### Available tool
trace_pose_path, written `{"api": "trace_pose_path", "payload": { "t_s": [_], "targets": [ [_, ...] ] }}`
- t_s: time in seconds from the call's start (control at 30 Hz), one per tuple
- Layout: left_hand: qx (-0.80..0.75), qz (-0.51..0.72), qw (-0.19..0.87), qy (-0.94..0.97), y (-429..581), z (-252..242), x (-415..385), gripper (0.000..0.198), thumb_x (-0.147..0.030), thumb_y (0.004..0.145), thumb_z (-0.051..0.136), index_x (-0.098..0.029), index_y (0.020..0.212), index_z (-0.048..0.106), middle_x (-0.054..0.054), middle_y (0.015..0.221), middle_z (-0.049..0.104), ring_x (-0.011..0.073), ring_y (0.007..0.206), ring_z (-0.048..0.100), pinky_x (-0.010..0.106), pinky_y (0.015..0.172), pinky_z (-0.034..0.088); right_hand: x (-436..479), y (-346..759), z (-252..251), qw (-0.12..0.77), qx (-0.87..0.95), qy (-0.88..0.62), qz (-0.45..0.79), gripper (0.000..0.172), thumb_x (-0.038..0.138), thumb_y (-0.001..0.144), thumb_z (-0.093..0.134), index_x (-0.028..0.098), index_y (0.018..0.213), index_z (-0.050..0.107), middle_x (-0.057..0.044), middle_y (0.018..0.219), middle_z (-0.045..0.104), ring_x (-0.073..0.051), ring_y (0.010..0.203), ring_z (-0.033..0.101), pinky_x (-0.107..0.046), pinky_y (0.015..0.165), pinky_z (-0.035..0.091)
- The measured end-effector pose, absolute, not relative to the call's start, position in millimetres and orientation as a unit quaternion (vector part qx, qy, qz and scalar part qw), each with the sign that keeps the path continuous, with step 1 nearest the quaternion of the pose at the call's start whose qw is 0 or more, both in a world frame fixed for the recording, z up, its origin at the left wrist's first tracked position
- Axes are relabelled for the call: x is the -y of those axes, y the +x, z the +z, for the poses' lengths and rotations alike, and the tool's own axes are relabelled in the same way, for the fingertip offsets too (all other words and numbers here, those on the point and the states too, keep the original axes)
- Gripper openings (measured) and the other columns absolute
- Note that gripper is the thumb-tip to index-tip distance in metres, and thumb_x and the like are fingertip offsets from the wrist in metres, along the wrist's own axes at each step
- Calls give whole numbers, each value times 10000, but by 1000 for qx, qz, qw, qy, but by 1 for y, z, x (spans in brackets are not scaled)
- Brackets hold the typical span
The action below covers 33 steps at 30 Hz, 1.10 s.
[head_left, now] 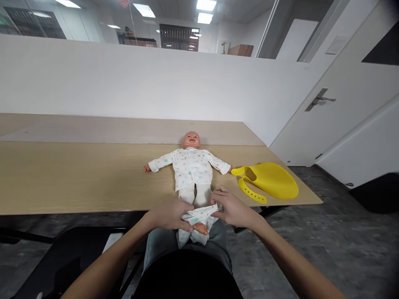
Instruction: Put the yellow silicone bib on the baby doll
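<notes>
A baby doll (191, 164) in a white printed top lies on its back on the wooden table (77, 178), head away from me, arms spread. Its legs hang over the table's near edge. Small white printed trousers (199, 216) are bunched round the doll's lower legs, and a bare foot shows below them. My left hand (168, 214) is closed on the left side of the trousers. My right hand (232, 207) grips their right side, fingers curled.
A yellow silicone bib (268, 180) lies on the table to the doll's right, near the corner. A white partition wall stands behind the table. A white door (336, 108) with a lever handle is at the right. A dark chair (71, 257) is at my lower left.
</notes>
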<state>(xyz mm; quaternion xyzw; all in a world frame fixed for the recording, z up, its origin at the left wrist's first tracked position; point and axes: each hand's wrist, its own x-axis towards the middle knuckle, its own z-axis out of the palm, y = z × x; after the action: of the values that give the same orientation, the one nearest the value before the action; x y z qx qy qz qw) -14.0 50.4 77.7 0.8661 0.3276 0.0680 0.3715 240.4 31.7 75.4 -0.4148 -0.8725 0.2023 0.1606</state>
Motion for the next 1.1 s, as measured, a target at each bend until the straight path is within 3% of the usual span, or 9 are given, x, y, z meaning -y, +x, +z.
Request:
{"api": "trace_pose_path", "payload": {
  "t_s": [0.2, 0.27, 0.47, 0.57, 0.67, 0.73, 0.83, 0.97, 1.1],
  "targets": [
    [-303, 26, 370, 878, -14, 62, -50, 231, -430, 773, 677, -201, 796, 687, -18, 705, 659, 136, 603, 555, 224, 538, 318, -22, 241, 73, 100, 872, -416, 238, 187, 136, 759, 662, 194, 891, 542, -2, 869, 572, -183, 870, 526, -261, 707, 380],
    [-302, 12, 358, 883, -13, 59, -49, 280, -463, 783, 670, -184, 795, 684, 0, 736, 673, 148, 624, 573, 228, 540, 330, -21, 241, 72, 82, 873, -408, 253, 258, 188, 755, 713, 210, 970, 574, -5, 938, 608, -192, 892, 550, -260, 714, 394],
    [-278, 33, 381, 881, -11, 57, -45, 327, -466, 829, 630, -176, 959, 709, 54, 972, 725, 205, 809, 648, 250, 689, 438, -16, 238, 60, 61, 895, -376, 232, 558, 281, 664, 844, 282, 1173, 613, -17, 1168, 638, -258, 1096, 554, -336, 913, 415],
    [-268, 43, 398, 876, -12, 56, -45, 366, -451, 830, 637, -184, 1072, 695, 74, 1077, 718, 233, 906, 656, 274, 775, 458, -10, 236, 47, 27, 896, -399, 193, 720, 416, 590, 885, 226, 1222, 599, -73, 1181, 629, -303, 1114, 538, -384, 933, 423],
    [-249, 55, 425, 869, -14, 55, -45, 410, -424, 837, 636, -230, 1198, 643, 59, 1206, 681, 239, 1013, 639, 287, 861, 451, 2, 232, 30, 19, 887, -439, 140, 775, 507, 547, 883, 162, 1177, 593, -112, 1153, 620, -333, 1080, 525, -431, 920, 423],
    [-258, 67, 432, 862, -14, 54, -44, 407, -410, 850, 618, -257, 1228, 622, 41, 1221, 675, 225, 1018, 637, 283, 867, 445, 12, 226, 19, 46, 872, -477, 102, 712, 548, 582, 853, 165, 1122, 593, -105, 1112, 621, -333, 1040, 521, -450, 893, 414],
    [-349, 99, 409, 837, -8, 53, -43, 310, -443, 900, 526, -221, 1050, 683, 42, 1030, 726, 201, 885, 652, 267, 750, 445, 27, 217, 1, 99, 836, -537, 56, 507, 548, 732, 753, 185, 1046, 590, -88, 1029, 622, -317, 965, 518, -445, 830, 392],
    [-482, 153, 283, 815, 13, 55, -45, 461, -528, 955, 361, -196, 852, 663, 64, 863, 719, 205, 787, 640, 284, 676, 401, 40, 210, -20, 158, 814, -558, 20, 249, 331, 842, 679, 188, 1012, 568, -82, 1009, 617, -291, 916, 510, -420, 805, 365],
    [-554, 97, 176, 808, 39, 60, -46, 543, -622, 913, 374, -173, 834, 668, 120, 829, 715, 254, 780, 653, 318, 666, 390, 44, 211, -29, 167, 815, -554, 14, 242, 151, 791, 683, 175, 994, 553, -79, 966, 623, -278, 891, 518, -406, 796, 367]
  ]
}}
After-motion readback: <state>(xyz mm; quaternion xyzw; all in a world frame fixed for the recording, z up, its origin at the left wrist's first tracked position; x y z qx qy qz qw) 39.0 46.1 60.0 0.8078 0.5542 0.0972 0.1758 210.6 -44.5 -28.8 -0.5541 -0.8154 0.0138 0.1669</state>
